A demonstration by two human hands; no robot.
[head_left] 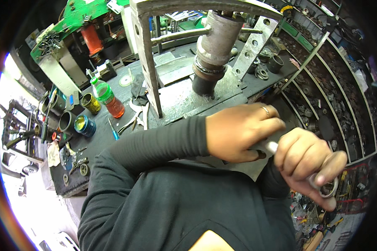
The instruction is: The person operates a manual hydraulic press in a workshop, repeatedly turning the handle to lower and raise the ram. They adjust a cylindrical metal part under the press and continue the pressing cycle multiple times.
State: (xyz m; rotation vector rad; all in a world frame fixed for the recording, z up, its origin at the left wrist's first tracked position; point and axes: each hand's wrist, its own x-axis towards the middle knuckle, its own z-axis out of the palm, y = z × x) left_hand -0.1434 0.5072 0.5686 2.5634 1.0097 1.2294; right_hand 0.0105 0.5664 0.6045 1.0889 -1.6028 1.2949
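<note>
My left hand (pixel 243 134), wearing a ring, has curled fingers near a pale metal piece (pixel 270 147); what it grips is partly hidden. My right hand (pixel 301 161) is closed around a metal piece with a round ring end (pixel 331 189), beside my left fingers. Beyond my hands, a grey press frame (pixel 148 62) holds an upright metal cylinder (pixel 217 37) on a dark workbench (pixel 96 154). Pliers (pixel 140 117) and a blue-handled screwdriver (pixel 113 129) lie on the bench at the left.
A bottle of red liquid (pixel 111 102), a blue tin (pixel 84 125) and several cans stand on the bench. Metal rings (pixel 261 71) lie at the back right. A curved rack of parts (pixel 330 108) lines the right, above clutter (pixel 309 226). A green machine (pixel 65 25) stands behind.
</note>
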